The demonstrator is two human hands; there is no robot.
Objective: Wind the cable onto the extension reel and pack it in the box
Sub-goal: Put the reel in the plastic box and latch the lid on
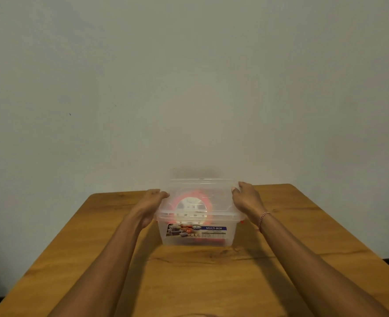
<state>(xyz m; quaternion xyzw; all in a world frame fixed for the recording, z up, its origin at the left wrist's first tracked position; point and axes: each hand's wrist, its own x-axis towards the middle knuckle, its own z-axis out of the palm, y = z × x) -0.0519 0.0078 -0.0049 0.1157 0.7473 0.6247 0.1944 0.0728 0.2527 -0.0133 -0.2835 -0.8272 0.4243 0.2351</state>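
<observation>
Two bare forearms reach forward from the bottom edge over the wooden counter (pixel 189 282), whose grain and a dark knot line run across just in front of the box. The right wrist wears a thin red-and-white thread bracelet (pixel 263 217).

Further out, near the far end of the counter, stands the clear plastic box (pixel 195 239) with a printed label on its near wall reading MULTI-BOX. The left hand (pixel 151 204) lies against the box's left upper edge, fingers curled over the rim of the lid (pixel 202 186). The right hand (pixel 246 197) presses on the right upper edge in the same way, thumb towards the lid. Each hand's grip is closed onto the lid's side; the lid sits on top of the box, though whether it is fully snapped down cannot be told.

Inside the box, seen blurred through the clear walls, lies the extension reel (pixel 192 208): a white round face with an orange-red cable (pixel 208 203) wound around it. A small red bit shows at the box's right side near the rim.

Behind the counter rises a plain pale wall (pixel 189 88)
</observation>
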